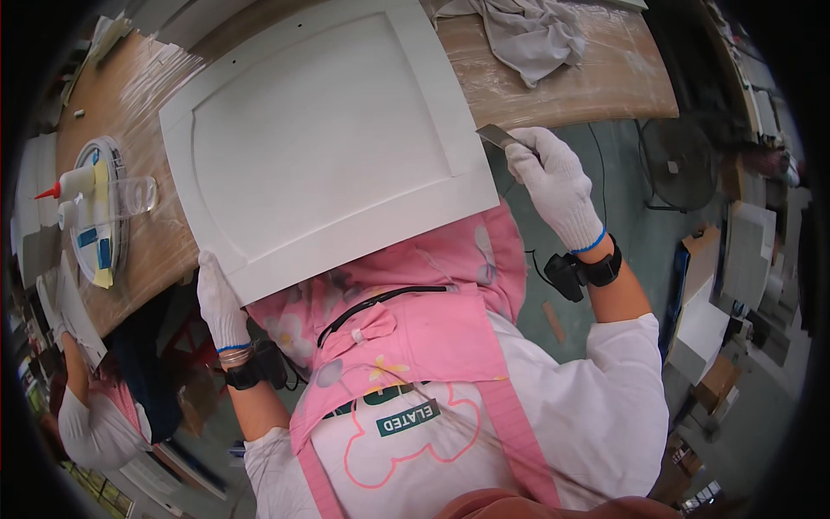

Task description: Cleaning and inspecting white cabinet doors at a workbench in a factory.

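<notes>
A white cabinet door panel (320, 130) with a raised frame lies tilted across the table edge and over my lap. My left hand (218, 303), in a white knit glove, grips its near left corner; the fingertips are partly hidden behind the edge. In my gloved right hand (553, 177) is a putty knife (496, 136), its flat metal blade pointing left. The blade lies at the panel's right edge; whether it touches the edge, I cannot tell.
The wooden table (588, 91) is wrapped in clear film. A grey cloth (527, 35) lies at its far right. To the left, a round lid (121, 233) holds a red-tipped glue bottle (73, 183) and a clear plastic cup (137, 196). Another person (99, 415) works at lower left. A fan (679, 164) stands at right.
</notes>
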Tool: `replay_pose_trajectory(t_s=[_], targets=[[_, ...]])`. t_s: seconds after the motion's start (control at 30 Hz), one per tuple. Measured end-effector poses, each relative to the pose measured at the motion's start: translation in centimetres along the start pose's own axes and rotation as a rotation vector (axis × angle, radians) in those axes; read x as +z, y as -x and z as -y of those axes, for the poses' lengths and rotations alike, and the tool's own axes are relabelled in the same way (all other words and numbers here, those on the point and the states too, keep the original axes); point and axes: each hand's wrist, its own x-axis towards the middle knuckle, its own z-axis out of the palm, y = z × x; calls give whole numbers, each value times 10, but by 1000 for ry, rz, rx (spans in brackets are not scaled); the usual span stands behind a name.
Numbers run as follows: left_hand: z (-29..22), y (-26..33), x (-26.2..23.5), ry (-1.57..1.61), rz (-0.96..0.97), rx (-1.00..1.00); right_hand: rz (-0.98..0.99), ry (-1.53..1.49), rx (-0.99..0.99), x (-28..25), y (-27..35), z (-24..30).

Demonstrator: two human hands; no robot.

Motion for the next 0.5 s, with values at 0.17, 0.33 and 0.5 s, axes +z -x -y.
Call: replay_pose_trajectory(t_s=[0.17,0.33,0.5], targets=[[0,4,6,36,31,28,-18,-33,170,8,16,25],[10,32,32,113,-4,-8,-300,-38,331,17,31,8],[13,48,59,470,72,-124,-480,563,65,33,32,-16]])
